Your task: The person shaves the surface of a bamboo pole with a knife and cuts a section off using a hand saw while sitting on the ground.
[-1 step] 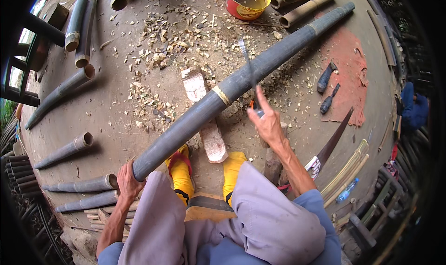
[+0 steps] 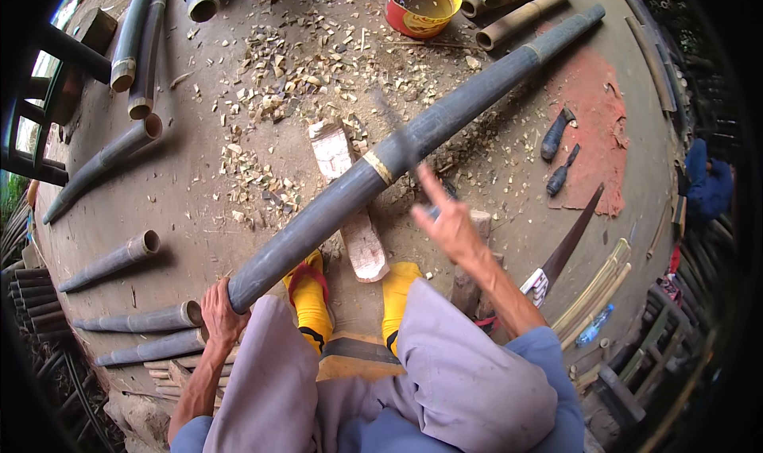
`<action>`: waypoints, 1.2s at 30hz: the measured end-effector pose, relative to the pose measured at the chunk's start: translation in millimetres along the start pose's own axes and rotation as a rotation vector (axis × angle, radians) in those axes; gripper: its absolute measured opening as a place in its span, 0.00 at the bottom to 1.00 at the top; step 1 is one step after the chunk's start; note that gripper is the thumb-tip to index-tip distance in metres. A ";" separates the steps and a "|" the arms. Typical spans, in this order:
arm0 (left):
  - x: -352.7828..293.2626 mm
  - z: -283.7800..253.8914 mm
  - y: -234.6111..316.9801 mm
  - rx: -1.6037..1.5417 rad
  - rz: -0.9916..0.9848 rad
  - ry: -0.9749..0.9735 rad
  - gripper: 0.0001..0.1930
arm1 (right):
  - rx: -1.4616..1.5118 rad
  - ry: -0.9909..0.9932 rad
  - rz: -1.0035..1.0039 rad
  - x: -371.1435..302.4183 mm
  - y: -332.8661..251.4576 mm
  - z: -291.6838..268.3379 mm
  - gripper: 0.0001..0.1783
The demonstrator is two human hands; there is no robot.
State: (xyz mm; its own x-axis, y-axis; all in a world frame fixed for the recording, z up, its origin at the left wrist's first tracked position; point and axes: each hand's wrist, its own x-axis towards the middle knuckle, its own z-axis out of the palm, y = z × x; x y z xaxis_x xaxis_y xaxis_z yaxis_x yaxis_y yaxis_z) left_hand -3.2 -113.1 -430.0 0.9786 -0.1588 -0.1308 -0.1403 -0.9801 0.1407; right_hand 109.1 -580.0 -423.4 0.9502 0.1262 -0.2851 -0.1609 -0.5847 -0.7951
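A long dark bamboo pole (image 2: 314, 213) runs diagonally from my left thigh toward the far right. It rests across a pale, rough-hewn wood block (image 2: 364, 250) between my feet. My left hand (image 2: 222, 310) is closed round the pole's near end beside my knee. In my right hand (image 2: 451, 227) is a knife (image 2: 389, 111), its blade smeared by motion and crossing the pole just right of a pale ring at a joint. The index finger stretches along the knife; its handle is mostly hidden in my palm.
Wood chips (image 2: 270, 87) litter the ground beyond the pole. A yellow-and-red tub (image 2: 417, 30) of murky liquid stands at the back. Right lie a red cloth (image 2: 594, 135), two dark-handled tools (image 2: 555, 135) and a saw (image 2: 574, 234). Cut bamboo pieces (image 2: 111, 261) lie left.
My right hand has shifted a little left with the knife, and the blade has come closer to the pole's pale ring. My left hand keeps its hold, nearly still.
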 end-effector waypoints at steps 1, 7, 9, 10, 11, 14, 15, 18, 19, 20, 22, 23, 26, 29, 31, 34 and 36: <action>0.8 0.8 4.9 0.085 0.021 0.085 0.36 | -0.054 -0.070 -0.192 -16.8 3.1 18.2 0.42; 12.3 -9.6 2.6 -0.194 -0.111 -0.212 0.35 | 0.093 0.173 0.175 -1.8 5.0 17.4 0.43; 19.5 -14.5 -2.2 -0.262 -0.138 -0.290 0.36 | -0.310 -0.046 -0.190 -20.9 1.2 29.4 0.41; 23.5 -15.2 -4.7 -0.289 -0.148 -0.335 0.35 | -0.518 -0.164 -0.365 -29.3 1.9 33.1 0.41; 27.5 -21.6 -3.2 -0.318 -0.162 -0.382 0.35 | -0.381 -0.090 -0.273 -24.5 12.5 32.4 0.40; 30.6 -19.1 -5.5 -0.380 -0.177 -0.475 0.36 | 0.108 0.230 0.152 2.4 16.6 14.0 0.40; 31.7 -19.9 -8.9 -0.389 -0.181 -0.509 0.36 | 0.101 0.113 0.249 0.8 -4.8 10.7 0.41; 36.6 -22.4 -13.1 -0.376 -0.169 -0.563 0.38 | -0.413 -0.122 -0.392 -26.0 8.2 28.3 0.40; 38.9 -26.4 -10.2 -0.364 -0.175 -0.568 0.38 | -0.413 -0.098 -0.341 -18.7 19.2 25.6 0.40; 35.7 -30.5 -4.9 -0.351 -0.187 -0.579 0.38 | -0.292 0.015 -0.237 -6.4 29.7 21.5 0.40; 11.8 -13.0 13.9 -0.126 -0.088 -0.194 0.38 | 0.045 0.147 0.133 10.7 12.6 10.6 0.41; 5.7 -9.3 17.6 0.003 -0.031 -0.001 0.37 | 0.036 0.093 0.258 10.7 -8.8 10.6 0.40; 4.4 -3.4 10.7 -0.092 -0.038 -0.030 0.36 | -0.434 -0.069 -0.485 -23.1 7.4 34.0 0.39; 16.1 -21.2 8.8 -0.266 -0.105 -0.229 0.36 | -0.077 0.154 -0.015 5.2 20.5 17.2 0.40; 15.1 -23.0 6.9 -0.284 -0.162 -0.331 0.36 | 0.034 0.187 0.117 7.2 11.7 12.2 0.41; 20.5 -22.5 3.8 -0.317 -0.192 -0.417 0.36 | -0.320 -0.076 -0.431 -23.3 10.3 32.1 0.41; 22.2 -27.2 5.5 -0.347 -0.191 -0.425 0.36 | -0.308 -0.052 -0.188 -15.5 17.9 21.5 0.41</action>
State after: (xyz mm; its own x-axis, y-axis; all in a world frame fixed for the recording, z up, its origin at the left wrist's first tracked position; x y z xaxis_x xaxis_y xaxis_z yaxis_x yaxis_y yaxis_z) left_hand 21.9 -118.8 -405.4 0.8250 -0.0870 -0.5584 0.1610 -0.9110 0.3798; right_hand 85.8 -575.1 -444.7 0.9395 0.2903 -0.1821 0.1111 -0.7606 -0.6396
